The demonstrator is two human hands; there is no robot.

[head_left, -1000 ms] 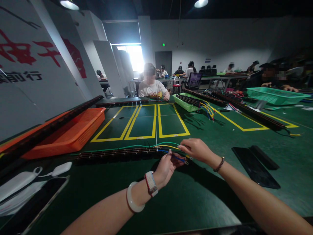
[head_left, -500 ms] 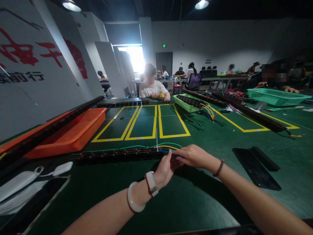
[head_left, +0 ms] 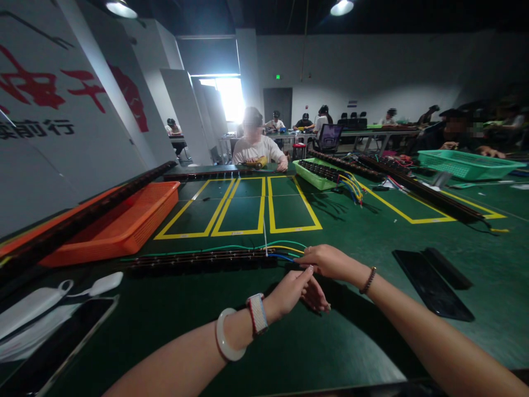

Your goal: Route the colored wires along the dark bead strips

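Note:
A long dark wiring strip (head_left: 198,260) lies on the green table in front of me. Green, yellow and blue wires (head_left: 285,257) come out of its right end, beside an upright white cable tie (head_left: 265,237). My right hand (head_left: 328,261) is closed at the wires' ends, with the blue wire running into its fingertips. Just below it is my left hand (head_left: 298,289), its fingers stretched out and apart, the thumb close to the right fingertips. Whether the thumb touches a wire is hidden.
An orange basket (head_left: 152,215) with a long strip across it stands left. A light green basket (head_left: 316,179) holds wired strips; a teal basket (head_left: 467,168) is farther right. Black flat pieces (head_left: 433,284) lie right, a phone-like slab (head_left: 70,342) left. A person (head_left: 256,143) sits opposite.
My left hand has moved right and slightly down, its fingers coming off the wires and spreading. My right hand stays at the wires' ends. The person opposite has shifted their hands.

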